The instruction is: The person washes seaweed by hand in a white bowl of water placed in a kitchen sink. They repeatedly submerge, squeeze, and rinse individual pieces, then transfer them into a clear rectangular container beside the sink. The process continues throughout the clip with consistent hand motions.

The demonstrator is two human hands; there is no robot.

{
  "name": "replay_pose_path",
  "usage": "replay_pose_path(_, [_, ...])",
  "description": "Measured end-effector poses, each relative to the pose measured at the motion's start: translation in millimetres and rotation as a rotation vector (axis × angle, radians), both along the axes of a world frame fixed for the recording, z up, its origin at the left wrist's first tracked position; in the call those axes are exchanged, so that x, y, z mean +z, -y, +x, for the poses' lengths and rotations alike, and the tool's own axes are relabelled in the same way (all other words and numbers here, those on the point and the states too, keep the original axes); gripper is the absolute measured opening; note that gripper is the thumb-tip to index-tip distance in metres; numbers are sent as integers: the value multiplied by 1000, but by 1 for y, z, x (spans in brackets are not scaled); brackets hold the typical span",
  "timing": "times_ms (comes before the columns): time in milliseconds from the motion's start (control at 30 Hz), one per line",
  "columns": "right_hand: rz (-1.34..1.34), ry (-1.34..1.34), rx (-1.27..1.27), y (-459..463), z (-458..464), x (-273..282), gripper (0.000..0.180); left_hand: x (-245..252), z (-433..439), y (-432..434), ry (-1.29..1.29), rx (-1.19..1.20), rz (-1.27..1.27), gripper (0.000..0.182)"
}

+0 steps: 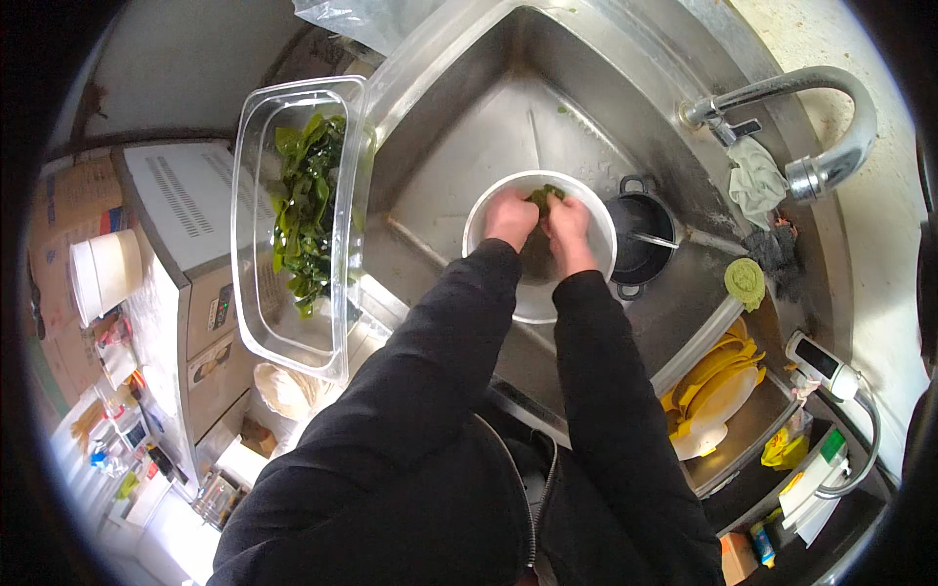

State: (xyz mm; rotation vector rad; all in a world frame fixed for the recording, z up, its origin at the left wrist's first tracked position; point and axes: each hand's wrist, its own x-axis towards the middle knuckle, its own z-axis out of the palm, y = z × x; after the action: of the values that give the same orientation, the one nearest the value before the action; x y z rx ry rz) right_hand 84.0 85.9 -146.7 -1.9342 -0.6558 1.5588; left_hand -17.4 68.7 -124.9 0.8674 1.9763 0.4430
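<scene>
Both my hands are inside a round white bowl [478, 201] in a steel sink basin. My left hand [511, 217] is curled closed against a clump of dark green seaweed-like leaves [546, 195]. Pressed to the same clump from the other side is my right hand [569, 228], its thumb on top. The fingertips and the lower part of the clump are hidden. Left of the sink, a clear plastic tub [253, 293] holds a wet pile of similar green leaves [308, 212].
A black two-handled pot [636, 271] sits in the basin right of the bowl. A chrome faucet [843, 80] arches at the upper right, with a pale cloth [756, 179] beside it. Yellow dishes [722, 388] are stacked in the neighbouring basin. A boxy appliance [194, 205] stands at left.
</scene>
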Motion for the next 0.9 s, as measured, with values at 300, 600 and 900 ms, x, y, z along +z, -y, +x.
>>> replay_pose_path(300, [79,354,326,12,3,-19,29,-32,2,36,-309,-695,-3,15])
replay_pose_path(600, [-14,643,571,14,6,9,30,-33,1,49,-189,-752,-13,15])
replay_pose_path(900, [457,167,262,10,14,56,19,-42,19,47,107,-73,-224,46])
